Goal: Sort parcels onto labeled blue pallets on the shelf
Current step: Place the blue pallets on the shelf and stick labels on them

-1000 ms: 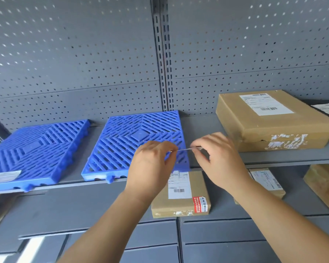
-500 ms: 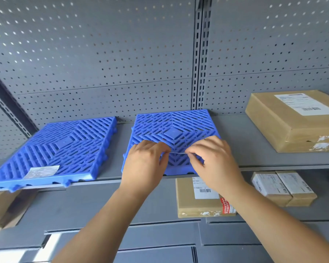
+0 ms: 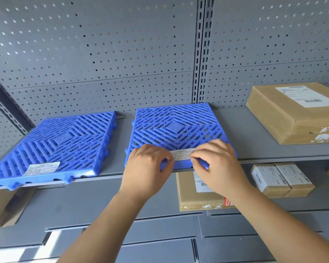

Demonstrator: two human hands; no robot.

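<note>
**Label Strip Held at the Front Edge of the Right Pallet**

A white label strip is held across the front edge of the right blue pallet. Its long axis runs from 9 o'clock to 3 o'clock, parallel to that edge. The writing on it is too small to be read.

The 9 o'clock end of the strip is pinched by the left hand, and the 3 o'clock end by the right hand. The hands are kept apart by the length of the strip. Whether the strip is already stuck flat to the pallet cannot be told, as its ends are covered by the fingers.

The right pallet lies flat on the grey shelf. A second pallet, the left blue pallet, lies just beside it at 9 o'clock, with a white label fixed near its front edge.

A large brown parcel is seen on the same shelf at 3 o'clock, well apart from the right pallet. On the level below, a flat parcel is located at 6 o'clock of the right pallet, and two small parcels at 4 o'clock.
</note>
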